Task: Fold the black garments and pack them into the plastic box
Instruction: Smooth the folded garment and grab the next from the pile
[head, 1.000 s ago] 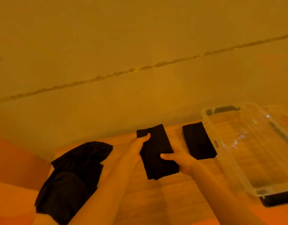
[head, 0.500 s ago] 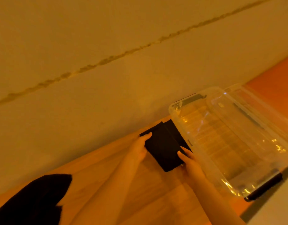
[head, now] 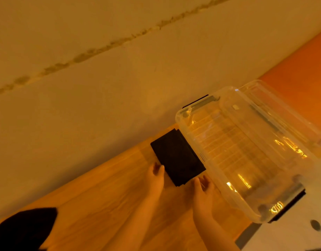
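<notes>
The left hand (head: 156, 178) lies low on the wooden bench (head: 109, 201) with its fingers straight and close together, the tips reaching the near left edge of the folded black garments (head: 177, 160); whether they touch the cloth or stop just short of it cannot be told. The right hand (head: 203, 192) sits at the near right corner of the same stack, fingers likewise extended and relaxed, holding nothing, just beside the cloth and close to the wall of the plastic box (head: 197, 127). The stack lies flat on the bench between and just beyond the two hands, a neat dark rectangle with a second folded layer peeking out along its far right edge. Its right side runs against the long side of the clear box, which stands open on the bench with dark handles at both ends. At the near left corner of the view sits an unfolded heap of black cloth (head: 23, 229), well apart from the hands. A pale wall (head: 101, 87) rises behind the bench.
</notes>
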A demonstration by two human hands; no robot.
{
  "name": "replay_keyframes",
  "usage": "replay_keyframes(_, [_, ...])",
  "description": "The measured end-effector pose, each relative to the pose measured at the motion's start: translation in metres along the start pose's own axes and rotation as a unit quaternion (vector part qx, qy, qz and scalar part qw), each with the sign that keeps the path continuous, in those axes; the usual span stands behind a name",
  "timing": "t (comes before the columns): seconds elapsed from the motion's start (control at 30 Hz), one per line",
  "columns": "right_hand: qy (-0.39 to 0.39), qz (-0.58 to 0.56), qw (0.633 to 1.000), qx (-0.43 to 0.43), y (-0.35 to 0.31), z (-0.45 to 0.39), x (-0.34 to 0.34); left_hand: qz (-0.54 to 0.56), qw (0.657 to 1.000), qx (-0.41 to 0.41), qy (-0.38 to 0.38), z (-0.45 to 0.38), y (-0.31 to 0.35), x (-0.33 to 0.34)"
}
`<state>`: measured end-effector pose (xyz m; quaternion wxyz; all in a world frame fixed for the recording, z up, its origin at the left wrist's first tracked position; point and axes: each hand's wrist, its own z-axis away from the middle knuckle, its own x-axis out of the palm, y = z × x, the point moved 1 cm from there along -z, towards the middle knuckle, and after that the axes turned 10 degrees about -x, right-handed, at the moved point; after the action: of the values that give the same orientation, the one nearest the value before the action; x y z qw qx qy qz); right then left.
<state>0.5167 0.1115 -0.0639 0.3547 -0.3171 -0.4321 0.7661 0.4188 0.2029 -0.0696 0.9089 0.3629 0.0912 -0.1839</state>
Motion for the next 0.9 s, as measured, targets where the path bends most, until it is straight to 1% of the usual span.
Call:
replay_keyframes(0.03, [0.001, 0.020, 1.000, -0.004, 0.003, -0.001, 0.000, -0.007, 1.000, 0.019, -0.017, 0.006, -0.001, 0.005])
replay_keyframes(0.1, [0.007, 0.074, 0.996, -0.051, 0.004, 0.001, 0.001, -0.032, 0.995, 0.073, -0.053, 0.017, 0.005, 0.012])
replay_keyframes(0.17, [-0.005, 0.157, 0.978, -0.137, 0.001, 0.009, 0.000, -0.100, 0.985, 0.122, -0.070, 0.025, 0.010, 0.015])
replay_keyframes(0.2, [-0.022, 0.214, 0.959, -0.184, -0.002, 0.012, 0.001, -0.144, 0.978, 0.139, -0.066, 0.027, 0.011, 0.015])
replay_keyframes(0.27, [-0.069, 0.318, 0.905, -0.274, -0.010, 0.016, 0.006, -0.208, 0.964, 0.162, -0.028, 0.025, 0.009, 0.011])
replay_keyframes(0.33, [-0.097, 0.415, 0.823, -0.374, -0.018, 0.012, 0.014, -0.227, 0.954, 0.194, 0.017, 0.018, 0.010, 0.004])
replay_keyframes(0.37, [-0.117, 0.456, 0.786, -0.399, -0.018, 0.006, 0.018, -0.248, 0.943, 0.219, 0.033, 0.014, 0.011, 0.001])
replay_keyframes(0.4, [-0.139, 0.495, 0.755, -0.407, -0.015, -0.002, 0.020, -0.288, 0.920, 0.258, 0.057, 0.010, 0.012, -0.002])
replay_keyframes(0.43, [-0.162, 0.527, 0.731, -0.403, -0.012, -0.011, 0.021, -0.336, 0.886, 0.308, 0.088, 0.005, 0.015, -0.005])
replay_keyframes(0.47, [-0.185, 0.549, 0.719, -0.385, -0.008, -0.019, 0.020, -0.395, 0.844, 0.347, 0.107, 0.000, 0.018, -0.007])
replay_keyframes(0.5, [-0.198, 0.564, 0.710, -0.372, -0.005, -0.026, 0.018, -0.465, 0.796, 0.371, 0.113, -0.007, 0.020, -0.006])
replay_keyframes(0.53, [-0.207, 0.576, 0.702, -0.365, -0.005, -0.030, 0.016, -0.524, 0.755, 0.376, 0.116, -0.013, 0.022, -0.006])
replay_keyframes(0.57, [-0.211, 0.582, 0.697, -0.361, -0.004, -0.032, 0.013, -0.566, 0.726, 0.375, 0.112, -0.017, 0.023, -0.005])
replay_keyframes(0.6, [-0.215, 0.583, 0.698, -0.355, -0.005, -0.033, 0.010, -0.594, 0.709, 0.366, 0.102, -0.021, 0.024, -0.006])
replay_keyframes(0.67, [-0.213, 0.576, 0.708, -0.348, -0.007, -0.031, 0.007, -0.623, 0.671, 0.390, 0.094, -0.027, 0.029, -0.003])
replay_keyframes(0.73, [-0.200, 0.560, 0.721, -0.354, -0.009, -0.028, 0.006, -0.635, 0.661, 0.391, 0.080, -0.026, 0.034, 0.000])
replay_keyframes(0.77, [-0.198, 0.559, 0.722, -0.358, -0.010, -0.026, 0.005, -0.641, 0.655, 0.391, 0.080, -0.024, 0.035, 0.001])
replay_keyframes(0.83, [-0.201, 0.569, 0.707, -0.369, -0.008, -0.026, 0.005, -0.655, 0.647, 0.382, 0.074, -0.021, 0.037, 0.001])
replay_keyframes(0.9, [-0.208, 0.581, 0.695, -0.369, -0.007, -0.024, 0.005, -0.654, 0.654, 0.375, 0.059, -0.015, 0.037, -0.004])
